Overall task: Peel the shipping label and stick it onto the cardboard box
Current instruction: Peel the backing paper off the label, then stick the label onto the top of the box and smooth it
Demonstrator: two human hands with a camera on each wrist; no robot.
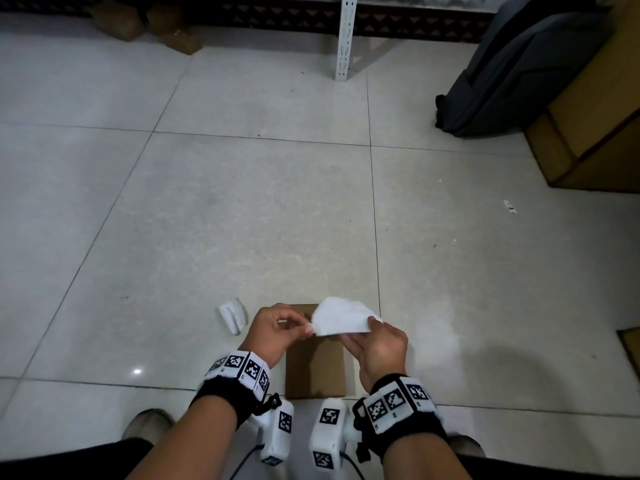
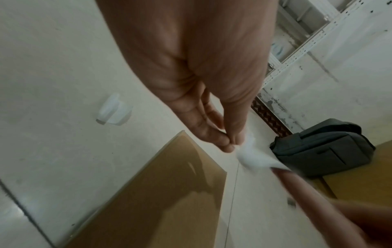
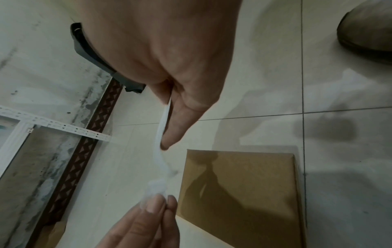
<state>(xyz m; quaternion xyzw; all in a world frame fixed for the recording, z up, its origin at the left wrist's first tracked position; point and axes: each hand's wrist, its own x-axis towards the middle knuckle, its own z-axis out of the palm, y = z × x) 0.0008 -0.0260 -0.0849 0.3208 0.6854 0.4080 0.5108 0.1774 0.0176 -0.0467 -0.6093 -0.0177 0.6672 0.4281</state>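
Pinching the white shipping label [image 1: 341, 318] at opposite ends: left hand [image 1: 273, 332] fingertips on its left corner, right hand [image 1: 375, 346] thumb and fingers on the right edge. Label held in air above cardboard box [image 1: 315, 368] lying flat on tiled floor [image 1: 242, 202]. Crumpled white scrap [image 1: 233, 315] left of box; dark bag [image 1: 519, 74] far right.

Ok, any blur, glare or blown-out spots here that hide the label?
Head view: shipping label overexposed, print unreadable; small glare spot on the floor. Left wrist view: right hand motion-blurred. Right wrist view: label edge-on, soft; hand shadows on the cardboard box.
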